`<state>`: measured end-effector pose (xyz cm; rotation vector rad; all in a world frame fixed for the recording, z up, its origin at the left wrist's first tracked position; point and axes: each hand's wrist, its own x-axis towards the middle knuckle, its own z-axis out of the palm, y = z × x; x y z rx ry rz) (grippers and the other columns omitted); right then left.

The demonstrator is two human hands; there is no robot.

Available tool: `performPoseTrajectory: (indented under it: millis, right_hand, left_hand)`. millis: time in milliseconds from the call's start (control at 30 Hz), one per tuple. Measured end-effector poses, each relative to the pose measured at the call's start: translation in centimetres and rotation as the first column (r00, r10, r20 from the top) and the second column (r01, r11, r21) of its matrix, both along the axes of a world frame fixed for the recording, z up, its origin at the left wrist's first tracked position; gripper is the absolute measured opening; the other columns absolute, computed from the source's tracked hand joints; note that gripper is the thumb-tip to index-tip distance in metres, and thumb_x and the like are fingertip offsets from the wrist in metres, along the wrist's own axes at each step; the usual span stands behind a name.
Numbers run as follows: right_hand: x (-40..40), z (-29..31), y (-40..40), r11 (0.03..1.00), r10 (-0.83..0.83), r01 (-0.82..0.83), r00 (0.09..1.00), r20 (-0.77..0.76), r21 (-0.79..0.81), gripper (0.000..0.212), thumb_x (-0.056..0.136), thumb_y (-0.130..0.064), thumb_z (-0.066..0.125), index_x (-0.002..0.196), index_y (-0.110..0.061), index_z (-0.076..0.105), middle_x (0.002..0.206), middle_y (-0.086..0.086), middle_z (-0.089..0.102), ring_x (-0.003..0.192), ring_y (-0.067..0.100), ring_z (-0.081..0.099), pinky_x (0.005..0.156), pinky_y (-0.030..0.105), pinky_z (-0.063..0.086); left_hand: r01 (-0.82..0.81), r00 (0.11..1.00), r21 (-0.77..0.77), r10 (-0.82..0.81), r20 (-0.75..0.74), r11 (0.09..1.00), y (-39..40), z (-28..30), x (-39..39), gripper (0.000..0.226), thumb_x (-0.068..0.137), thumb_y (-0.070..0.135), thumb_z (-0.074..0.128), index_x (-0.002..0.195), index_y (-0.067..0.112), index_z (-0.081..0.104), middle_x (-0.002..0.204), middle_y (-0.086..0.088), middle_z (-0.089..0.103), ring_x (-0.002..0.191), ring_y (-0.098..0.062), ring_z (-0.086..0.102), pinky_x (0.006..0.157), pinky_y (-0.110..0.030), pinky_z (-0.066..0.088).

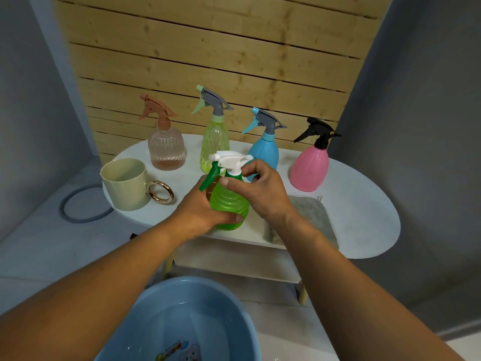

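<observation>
Fingers (234, 218) of the left hand (197, 212) curl round the ribbed body of the green bottle (230, 201) and hold it upright at the near edge of the table (364, 217); whether its base rests on the top cannot be told. The right hand (263, 194) pinches the bottle's neck just under the white spray head (229, 158), thumb in front and the other fingers curled behind. The green trigger hangs over the left hand's fingers. Just beyond the right hand's fingers stands a blue bottle (265, 149), with a yellow bottle (214, 147) beside it behind the spray head. A peach bottle (166, 149) stands farther left of the fingers, and a pink bottle (309, 168) well to their right. A mug (125, 183) sits on the table left of the left hand. A grey cloth (312, 212) lies under the right wrist. Below both forearms, nearer than the fingers, is a blue basin (161, 303) with water in it. A blue hoop (67, 201) lies on the floor beyond the mug.
</observation>
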<state>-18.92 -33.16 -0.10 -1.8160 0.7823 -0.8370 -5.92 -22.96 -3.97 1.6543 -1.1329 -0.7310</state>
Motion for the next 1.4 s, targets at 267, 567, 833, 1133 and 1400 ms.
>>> performPoseTrajectory:
  millis: [267, 567, 833, 1133, 1400]
  right_hand:
    - [0.1, -0.2, 0.5, 0.997, -0.051, 0.052, 0.999, 0.016, -0.058, 0.04, 0.068, -0.036, 0.091, 0.079, -0.027, 0.053, 0.099, -0.003, 0.057, 0.079, -0.004, 0.05, 0.066, 0.012, 0.037]
    - [0.7, -0.4, 1.1, 0.977, -0.155, 0.152, 0.988, -0.009, -0.148, 0.036, 0.07, -0.042, 0.084, 0.074, -0.028, 0.05, 0.084, -0.01, 0.051, 0.08, 0.012, 0.052, 0.073, 0.035, 0.046]
    - [-0.2, 0.7, -0.2, 0.982, 0.138, -0.148, 0.986, -0.092, -0.113, 0.012, 0.091, -0.032, 0.073, 0.089, -0.04, 0.064, 0.101, -0.008, 0.052, 0.083, -0.001, 0.048, 0.075, 0.015, 0.036]
    - [0.0, 0.3, -0.7, 0.948, -0.087, 0.04, 0.987, -0.134, -0.316, 0.048, 0.076, -0.057, 0.078, 0.105, -0.019, 0.075, 0.102, -0.011, 0.053, 0.102, 0.018, 0.055, 0.09, 0.038, 0.048]
    - [-7.3, 7.6, -5.7, 0.967, -0.203, 0.205, 0.979, 0.03, -0.147, 0.038, 0.075, -0.046, 0.086, 0.094, -0.015, 0.075, 0.085, -0.01, 0.065, 0.078, 0.009, 0.062, 0.072, 0.03, 0.05]
  left_hand:
    - [0.074, 0.997, 0.071, -0.073, -0.012, 0.995, 0.4, 0.8, -0.1, 0.069, 0.075, 0.012, 0.089, 0.129, 0.036, 0.054, 0.112, 0.009, 0.073, 0.099, -0.002, 0.069, 0.089, -0.028, 0.053]
    - [-0.126, 0.992, 0.03, 0.126, 0.013, 0.992, -0.7, 0.1, -0.6, 0.085, 0.056, 0.037, 0.099, 0.127, 0.034, 0.051, 0.117, 0.008, 0.065, 0.103, -0.006, 0.064, 0.087, -0.027, 0.053]
    - [0.071, 0.997, 0.067, -0.071, -0.006, 0.995, 0.2, 1.6, 0.0, 0.064, 0.074, 0.013, 0.089, 0.113, 0.051, 0.055, 0.116, 0.016, 0.071, 0.11, -0.005, 0.066, 0.098, -0.03, 0.051]
    - [-0.073, 0.997, -0.038, 0.073, 0.017, 0.997, -0.9, 1.2, -2.5, 0.072, 0.058, 0.01, 0.098, 0.109, 0.037, 0.056, 0.104, 0.01, 0.071, 0.093, -0.005, 0.068, 0.076, -0.024, 0.049]
    - [0.032, 0.999, -0.189, -0.04, -0.036, 0.981, -6.6, 6.3, -8.2, 0.085, 0.056, 0.024, 0.1, 0.126, 0.024, 0.051, 0.11, 0.013, 0.065, 0.091, 0.011, 0.063, 0.075, -0.012, 0.05]
